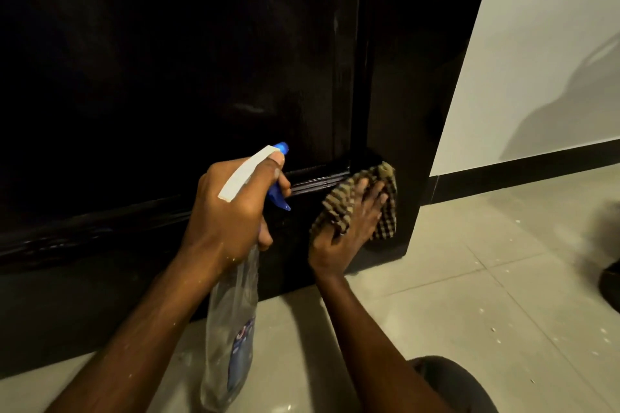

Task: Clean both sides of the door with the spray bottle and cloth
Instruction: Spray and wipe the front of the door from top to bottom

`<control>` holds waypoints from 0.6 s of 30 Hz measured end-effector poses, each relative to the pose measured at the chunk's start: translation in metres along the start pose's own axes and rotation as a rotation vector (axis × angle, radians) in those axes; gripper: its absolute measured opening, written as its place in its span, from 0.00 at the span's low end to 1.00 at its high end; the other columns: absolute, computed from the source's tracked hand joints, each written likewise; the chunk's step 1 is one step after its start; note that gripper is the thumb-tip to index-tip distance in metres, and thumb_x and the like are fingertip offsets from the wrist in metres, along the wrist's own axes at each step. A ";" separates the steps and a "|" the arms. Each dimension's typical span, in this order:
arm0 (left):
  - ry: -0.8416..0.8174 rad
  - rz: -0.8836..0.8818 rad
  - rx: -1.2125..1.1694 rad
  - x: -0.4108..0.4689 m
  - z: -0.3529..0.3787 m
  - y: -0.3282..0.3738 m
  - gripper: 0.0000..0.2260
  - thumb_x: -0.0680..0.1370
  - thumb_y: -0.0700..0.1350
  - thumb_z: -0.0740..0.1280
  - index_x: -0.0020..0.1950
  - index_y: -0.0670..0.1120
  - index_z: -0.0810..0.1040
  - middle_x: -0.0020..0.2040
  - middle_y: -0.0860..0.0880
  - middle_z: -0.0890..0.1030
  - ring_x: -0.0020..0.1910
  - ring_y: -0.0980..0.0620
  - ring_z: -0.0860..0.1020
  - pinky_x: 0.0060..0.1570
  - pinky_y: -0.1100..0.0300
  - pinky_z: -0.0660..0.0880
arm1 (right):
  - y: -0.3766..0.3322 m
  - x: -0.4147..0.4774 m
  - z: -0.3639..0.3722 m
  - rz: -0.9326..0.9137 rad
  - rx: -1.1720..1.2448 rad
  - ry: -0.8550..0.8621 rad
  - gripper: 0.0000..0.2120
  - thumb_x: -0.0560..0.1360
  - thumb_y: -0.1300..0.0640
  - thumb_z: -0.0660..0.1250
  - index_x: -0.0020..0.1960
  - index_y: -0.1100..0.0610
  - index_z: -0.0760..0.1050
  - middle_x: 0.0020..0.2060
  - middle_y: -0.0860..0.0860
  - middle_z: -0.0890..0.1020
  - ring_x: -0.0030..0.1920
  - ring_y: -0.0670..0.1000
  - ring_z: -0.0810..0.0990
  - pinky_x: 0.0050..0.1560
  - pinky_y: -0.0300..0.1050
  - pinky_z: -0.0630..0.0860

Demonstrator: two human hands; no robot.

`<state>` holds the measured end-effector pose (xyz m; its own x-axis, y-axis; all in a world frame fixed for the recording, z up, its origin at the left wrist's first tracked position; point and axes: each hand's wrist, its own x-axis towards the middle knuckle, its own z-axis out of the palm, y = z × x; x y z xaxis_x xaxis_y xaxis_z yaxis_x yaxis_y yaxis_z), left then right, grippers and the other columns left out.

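Dim room, seen from low down near the floor. Dark glossy door [167, 60] fills left and centre. A vertical seam divides its panel from a dark upright [419, 77] on the right; frame or door edge, cannot tell. The upright's outer edge meets a white wall [536, 43], and a black skirting [520, 174] runs along the wall's foot. Pale tiled floor [469, 278] opens out to the right of the upright, speckled with small white flecks. A dark shape [610, 282] is cut off at the right border, unidentifiable. A dark-clad knee [449, 386] shows at the bottom edge.

Grooved horizontal moulding [315, 179] crosses the door low down and ends at the seam.

Spray bottle [231, 329]: clear body, blue label, white-and-blue head. Held tilted, body slanting down towards the floor, nozzle close to the door, just left of the seam and above the moulding. Left hand [231, 208] is wrapped round its neck, thumb along the white top, a finger curled at the blue trigger.

Cloth [339, 208]: brown-and-cream check, bunched, lying against the dark surface at the seam, just under the moulding's end. Right hand [349, 231] lies flat on it, fingers straight and slightly spread, pressing it to the surface.
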<state>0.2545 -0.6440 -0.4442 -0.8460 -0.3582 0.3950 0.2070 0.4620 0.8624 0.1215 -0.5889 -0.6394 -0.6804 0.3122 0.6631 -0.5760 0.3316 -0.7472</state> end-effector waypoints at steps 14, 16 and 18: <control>0.054 0.007 0.051 -0.016 -0.039 -0.007 0.20 0.79 0.55 0.58 0.40 0.42 0.79 0.24 0.47 0.76 0.17 0.48 0.72 0.21 0.60 0.70 | -0.086 -0.036 0.016 0.171 0.227 -0.064 0.36 0.80 0.44 0.55 0.82 0.45 0.40 0.81 0.42 0.43 0.81 0.48 0.41 0.80 0.48 0.39; 0.059 0.018 0.066 -0.021 -0.045 -0.007 0.20 0.79 0.55 0.58 0.40 0.41 0.79 0.22 0.49 0.75 0.16 0.50 0.71 0.21 0.62 0.69 | -0.067 -0.054 0.014 -0.073 0.150 -0.209 0.38 0.75 0.50 0.55 0.81 0.39 0.44 0.81 0.37 0.42 0.81 0.46 0.40 0.79 0.47 0.37; 0.065 0.014 0.074 -0.025 -0.051 -0.009 0.20 0.79 0.55 0.57 0.40 0.42 0.79 0.23 0.50 0.76 0.17 0.50 0.71 0.21 0.62 0.69 | -0.047 -0.058 0.013 -0.045 0.156 -0.164 0.38 0.73 0.52 0.54 0.82 0.43 0.48 0.81 0.40 0.46 0.82 0.49 0.42 0.80 0.52 0.39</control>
<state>0.2989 -0.6809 -0.4450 -0.8091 -0.4018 0.4288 0.1798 0.5254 0.8316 0.1821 -0.6345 -0.6433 -0.7097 0.1475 0.6889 -0.6617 0.1962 -0.7236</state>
